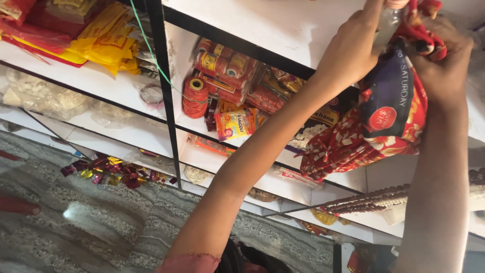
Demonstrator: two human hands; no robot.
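Note:
Both my arms reach up to the top right of the head view. My left hand point(351, 48) grips a clear plastic bottle point(388, 23) near its neck. My right hand point(444, 55) holds a bundle of red patterned cloth point(353, 144) with a dark blue printed panel point(389, 101); the cloth wraps around the bottle's lower part and hangs down in front of the white shelf point(273, 23). The bottle's base is hidden by the cloth.
White shelves with black frames point(160, 76) hold a spool of red-orange thread point(195, 97), small colourful packets point(235, 124), yellow and red wrapped goods point(96, 40) and clear bags point(45, 98). Strings of beads point(374, 199) lie lower right. Shiny foil bits point(113, 172) rest above a grey marbled floor point(101, 222).

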